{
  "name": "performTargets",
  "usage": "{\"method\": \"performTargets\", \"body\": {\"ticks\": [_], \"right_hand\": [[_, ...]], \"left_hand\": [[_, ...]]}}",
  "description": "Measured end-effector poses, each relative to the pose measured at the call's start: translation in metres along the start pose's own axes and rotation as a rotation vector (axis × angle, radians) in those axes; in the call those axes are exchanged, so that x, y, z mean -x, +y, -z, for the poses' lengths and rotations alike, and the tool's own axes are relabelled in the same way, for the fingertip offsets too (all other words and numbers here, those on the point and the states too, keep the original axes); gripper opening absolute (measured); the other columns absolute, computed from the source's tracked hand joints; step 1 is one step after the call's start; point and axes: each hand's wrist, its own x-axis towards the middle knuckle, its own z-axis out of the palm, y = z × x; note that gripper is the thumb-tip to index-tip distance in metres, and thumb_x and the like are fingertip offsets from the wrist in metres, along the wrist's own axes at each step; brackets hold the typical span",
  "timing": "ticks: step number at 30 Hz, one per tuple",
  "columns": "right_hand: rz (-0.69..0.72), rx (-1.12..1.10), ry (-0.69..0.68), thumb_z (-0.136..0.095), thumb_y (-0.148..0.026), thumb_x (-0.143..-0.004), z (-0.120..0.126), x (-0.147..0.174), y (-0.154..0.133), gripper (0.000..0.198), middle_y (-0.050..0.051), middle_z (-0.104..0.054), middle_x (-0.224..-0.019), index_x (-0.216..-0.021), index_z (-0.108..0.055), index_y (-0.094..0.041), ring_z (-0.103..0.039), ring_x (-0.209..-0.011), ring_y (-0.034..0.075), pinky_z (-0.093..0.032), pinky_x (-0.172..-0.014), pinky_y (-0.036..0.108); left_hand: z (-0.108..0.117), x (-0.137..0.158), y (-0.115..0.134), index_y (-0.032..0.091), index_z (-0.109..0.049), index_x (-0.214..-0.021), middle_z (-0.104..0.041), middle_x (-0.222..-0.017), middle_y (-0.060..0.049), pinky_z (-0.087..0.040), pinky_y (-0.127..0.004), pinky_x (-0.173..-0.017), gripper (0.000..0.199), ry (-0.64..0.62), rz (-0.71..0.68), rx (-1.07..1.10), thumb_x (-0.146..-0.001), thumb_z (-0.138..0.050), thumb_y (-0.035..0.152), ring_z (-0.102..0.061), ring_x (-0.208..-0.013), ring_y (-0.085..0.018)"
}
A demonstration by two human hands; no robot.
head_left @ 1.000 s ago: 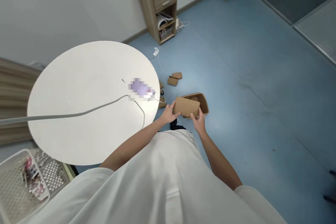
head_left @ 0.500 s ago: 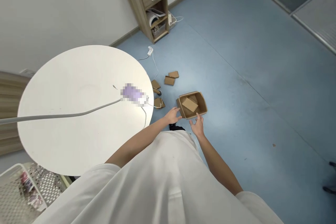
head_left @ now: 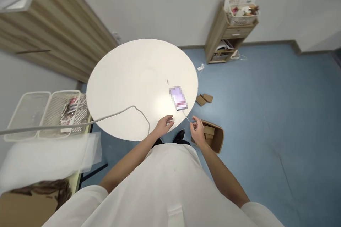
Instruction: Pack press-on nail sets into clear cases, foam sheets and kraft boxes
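My left hand [head_left: 164, 126] is over the near edge of the round white table [head_left: 128, 78], fingers apart and nothing in them. My right hand [head_left: 197, 131] is just off the table's right edge, its fingers curved and apart, holding nothing. Below and beside it on the floor is an open cardboard box [head_left: 219, 140] with flat cardboard pieces [head_left: 209, 130] inside; my right hand hides part of its left side. Close to both hands, a pixelated purple, phone-like thing [head_left: 178, 96] lies on the table. From it a white cable [head_left: 185, 115] runs over the edge.
A thick grey cable [head_left: 112, 115] crosses the table from the left. Small cardboard boxes [head_left: 204, 99] and a white plug [head_left: 200, 67] lie on the floor. A wooden cabinet [head_left: 217, 35] stands by the wall. White baskets [head_left: 57, 113] and plastic wrap [head_left: 53, 156] are at left.
The view has turned left towards the table. My hands, earlier at the cardboard box, have come away from it and are now at the table's near right edge, further apart.
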Motion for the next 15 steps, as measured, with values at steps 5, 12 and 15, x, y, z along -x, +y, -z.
{"method": "performTargets", "body": {"ticks": [5, 12, 15], "right_hand": [[0.033, 0.336, -0.325, -0.041, -0.052, -0.082, -0.036, -0.049, -0.03, 0.059, 0.004, -0.06, -0.076, -0.132, -0.038, -0.021, -0.056, -0.068, 0.019, -0.045, -0.066, 0.034], [-0.018, 0.659, -0.325, -0.037, -0.059, -0.082, -0.086, -0.098, -0.054, 0.069, 0.019, -0.064, -0.086, -0.133, -0.035, -0.012, -0.06, -0.084, 0.032, -0.041, -0.072, 0.044], [-0.019, 0.684, -0.22, -0.032, -0.058, -0.084, -0.094, -0.089, -0.067, 0.068, 0.018, -0.065, -0.083, -0.134, -0.033, -0.012, -0.061, -0.082, 0.031, -0.041, -0.071, 0.043]], "left_hand": [[0.038, 0.03, -0.031, 0.018, -0.051, -0.117, -0.06, -0.112, -0.01, -0.049, -0.033, -0.083, 0.041, 0.193, 0.144, 0.094, -0.081, -0.05, 0.037, -0.061, -0.094, -0.017], [0.072, 0.058, -0.068, 0.02, -0.052, -0.116, -0.061, -0.112, -0.009, -0.049, -0.035, -0.082, 0.039, 0.223, 0.162, 0.118, -0.08, -0.051, 0.036, -0.061, -0.093, -0.017], [0.093, 0.068, -0.081, 0.02, -0.051, -0.117, -0.061, -0.112, -0.009, -0.049, -0.036, -0.083, 0.04, 0.24, 0.136, 0.128, -0.08, -0.05, 0.037, -0.06, -0.093, -0.017]]}}
